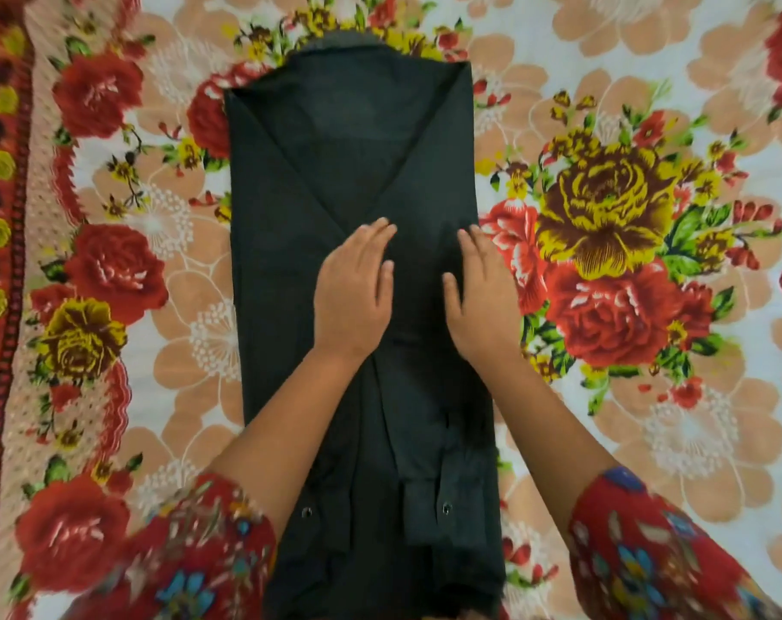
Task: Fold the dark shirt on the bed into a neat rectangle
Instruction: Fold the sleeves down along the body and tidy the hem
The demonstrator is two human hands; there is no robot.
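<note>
The dark shirt [348, 181] lies lengthwise on the flowered bedspread [626, 217], sides and sleeves folded inward into a long strip, collar at the far end, with the left hand [353, 293] and right hand [483, 297] pressing flat, fingers straight, gripping nothing.

- The shirt [290, 194] lies lengthwise on the bed [603, 82] in front of you, collar [344, 41] at the far end.
- Its sleeves [420, 431] are folded in over the body and run side by side toward you.
- The cuffs [438, 507] lie side by side at the near end.
- Your left hand [353, 288] rests flat on the shirt's middle.
- Your right hand [483, 297] rests flat just beside it, toward the shirt's right edge.
</note>
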